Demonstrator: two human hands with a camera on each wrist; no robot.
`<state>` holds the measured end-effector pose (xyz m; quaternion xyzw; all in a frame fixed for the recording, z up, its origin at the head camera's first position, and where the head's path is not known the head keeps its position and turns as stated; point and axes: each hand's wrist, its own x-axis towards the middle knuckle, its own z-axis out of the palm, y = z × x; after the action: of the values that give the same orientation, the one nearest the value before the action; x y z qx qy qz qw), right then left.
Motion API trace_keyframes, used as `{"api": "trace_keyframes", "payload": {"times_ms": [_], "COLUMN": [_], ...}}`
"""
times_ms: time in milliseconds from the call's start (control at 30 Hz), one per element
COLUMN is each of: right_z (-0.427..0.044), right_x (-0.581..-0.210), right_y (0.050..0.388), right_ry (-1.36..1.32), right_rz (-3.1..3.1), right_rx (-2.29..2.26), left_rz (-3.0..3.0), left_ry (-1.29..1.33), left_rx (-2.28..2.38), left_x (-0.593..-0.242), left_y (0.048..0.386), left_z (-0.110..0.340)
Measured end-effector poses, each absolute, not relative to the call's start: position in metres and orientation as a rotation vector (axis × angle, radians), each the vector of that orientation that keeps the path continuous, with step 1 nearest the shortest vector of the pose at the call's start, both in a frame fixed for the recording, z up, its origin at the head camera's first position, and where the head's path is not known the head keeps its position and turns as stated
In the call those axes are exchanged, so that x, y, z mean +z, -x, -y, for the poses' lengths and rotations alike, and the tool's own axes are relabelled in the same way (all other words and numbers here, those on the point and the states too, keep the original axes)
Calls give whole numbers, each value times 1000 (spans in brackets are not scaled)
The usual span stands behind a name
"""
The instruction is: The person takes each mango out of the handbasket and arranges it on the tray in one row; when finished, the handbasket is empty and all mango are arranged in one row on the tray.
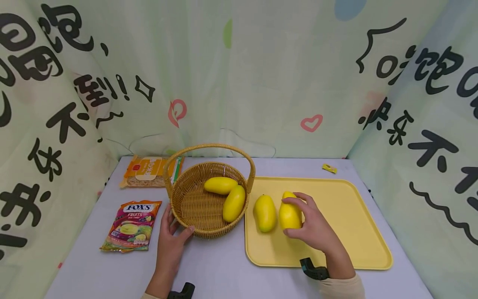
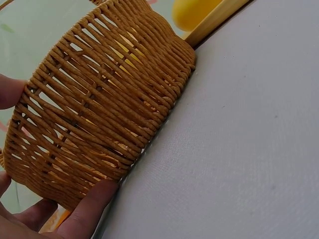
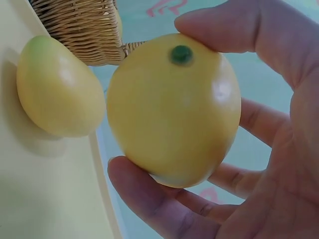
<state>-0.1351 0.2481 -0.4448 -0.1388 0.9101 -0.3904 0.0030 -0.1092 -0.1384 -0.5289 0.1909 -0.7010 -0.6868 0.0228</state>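
My right hand (image 1: 315, 228) grips a yellow mango (image 1: 289, 214) above the yellow tray (image 1: 347, 224), thumb on one side and fingers round the other. In the right wrist view the held mango (image 3: 172, 114) shows a dark green spot at its stem end. Just left of it, a second mango (image 1: 265, 214) lies on the tray. My left hand (image 1: 171, 243) holds the near left side of a brown wicker basket (image 1: 196, 211), thumb at the rim and fingers against the woven wall (image 2: 99, 94). Inside the basket, two mangoes (image 1: 234, 203) lie towards the right.
Left of the basket lies a Fox's candy bag (image 1: 131, 226). An orange and clear food packet (image 1: 145, 171) is behind, partly hidden by the basket. A small yellow wrapper (image 1: 329, 168) lies beyond the tray. The basket's tall handle (image 1: 214, 145) arches upright, and printed curtains (image 1: 261, 83) enclose the table.
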Motion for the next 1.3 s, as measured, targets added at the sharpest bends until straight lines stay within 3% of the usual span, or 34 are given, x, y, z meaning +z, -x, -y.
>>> {"api": "trace_keyframes", "payload": {"times_ms": [1300], "right_z": [-248], "right_x": [-487], "right_y": [162], "right_ry": [222], "right_rz": [-2867], "right_rx": [-960], "left_rz": [2169], "left_ry": [-573], "left_rx": [-2134], "left_x": [-526], "left_y": [110], "left_z": [138]}}
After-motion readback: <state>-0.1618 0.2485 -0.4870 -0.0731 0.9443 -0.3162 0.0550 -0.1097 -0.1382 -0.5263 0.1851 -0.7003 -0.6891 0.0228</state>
